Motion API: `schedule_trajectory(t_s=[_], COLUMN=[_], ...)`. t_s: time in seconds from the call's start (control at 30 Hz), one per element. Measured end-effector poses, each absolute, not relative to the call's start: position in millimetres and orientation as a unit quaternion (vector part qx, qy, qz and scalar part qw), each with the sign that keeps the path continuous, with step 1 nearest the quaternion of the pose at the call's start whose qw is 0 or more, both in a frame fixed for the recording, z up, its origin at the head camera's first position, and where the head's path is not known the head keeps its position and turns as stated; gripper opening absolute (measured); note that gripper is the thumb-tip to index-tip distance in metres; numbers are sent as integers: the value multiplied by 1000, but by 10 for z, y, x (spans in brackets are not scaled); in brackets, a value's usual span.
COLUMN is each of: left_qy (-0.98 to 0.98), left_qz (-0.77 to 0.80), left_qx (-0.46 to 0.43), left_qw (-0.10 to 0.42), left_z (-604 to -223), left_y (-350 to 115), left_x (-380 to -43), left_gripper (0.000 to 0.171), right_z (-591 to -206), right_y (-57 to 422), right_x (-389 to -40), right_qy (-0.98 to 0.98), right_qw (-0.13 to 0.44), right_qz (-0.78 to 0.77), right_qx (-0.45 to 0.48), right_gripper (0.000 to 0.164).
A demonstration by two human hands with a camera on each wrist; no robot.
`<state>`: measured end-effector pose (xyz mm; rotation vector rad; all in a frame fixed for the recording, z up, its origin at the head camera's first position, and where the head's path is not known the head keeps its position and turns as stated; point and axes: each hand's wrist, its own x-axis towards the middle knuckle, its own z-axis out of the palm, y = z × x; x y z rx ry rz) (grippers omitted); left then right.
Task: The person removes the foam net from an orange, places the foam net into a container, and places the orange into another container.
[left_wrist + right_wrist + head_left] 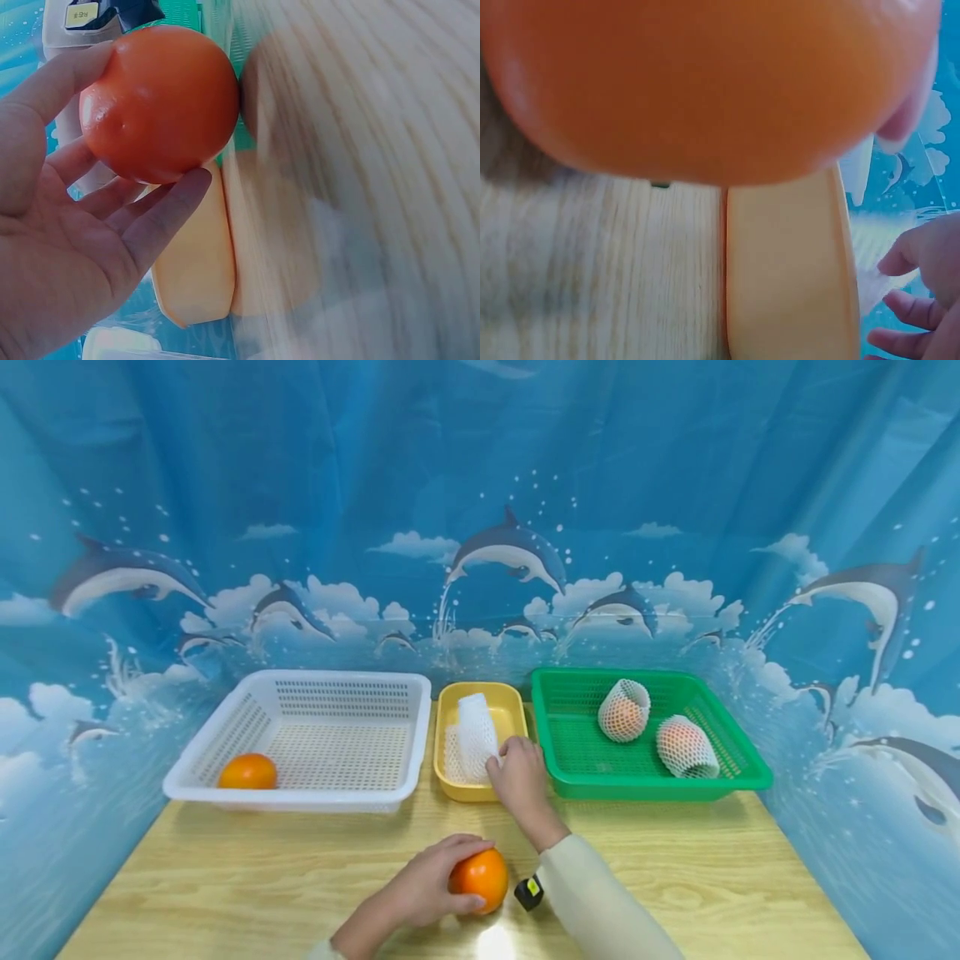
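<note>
The left hand (427, 885) curls its fingers around a smooth round orange fruit (480, 878), which rests on the pale wooden tabletop (247, 877) near the front edge. The right hand (517, 777) reaches forward from that grip and pinches the lower end of a white foam net sleeve (476, 735) lying in the small yellow plastic tray (513, 706).

As a judgement, 2 things could go wrong. The fruit is glossy and the left wrist view shows it held mostly by fingertips and thumb, so a loose hold could let it roll off toward the table's front edge. The foam sleeve is soft and springy; pinched only at 1 end, it could slip from the fingers or catch on the tray rim.

Beyond the left hand's grip and to its left sits a white perforated plastic basket (330, 677), holding 1 bare orange fruit (247, 772) in its near corner. To the right of the pinched sleeve stands a green perforated plastic basket (577, 752), holding 2 fruits wrapped in foam netting (624, 710), lying just beside each other. A small black object with a yellow label (529, 891) sits at the right wrist, just beside the held fruit.
</note>
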<state>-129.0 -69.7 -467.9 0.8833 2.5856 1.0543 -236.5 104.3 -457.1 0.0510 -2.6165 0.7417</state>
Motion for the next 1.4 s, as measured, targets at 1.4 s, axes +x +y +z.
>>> schedule_trajectory(t_s=[1.4], left_qy=[871], left_qz=[367], left_qx=[309], left_qw=[108], left_z=[-4734], left_y=[-717], left_x=[-1322], left_gripper=[67], right_z=[-4500], right_y=[959], right_x=[-2469], right_qy=[-959], right_qw=[173], right_qz=[131], right_qx=[180], right_gripper=[17])
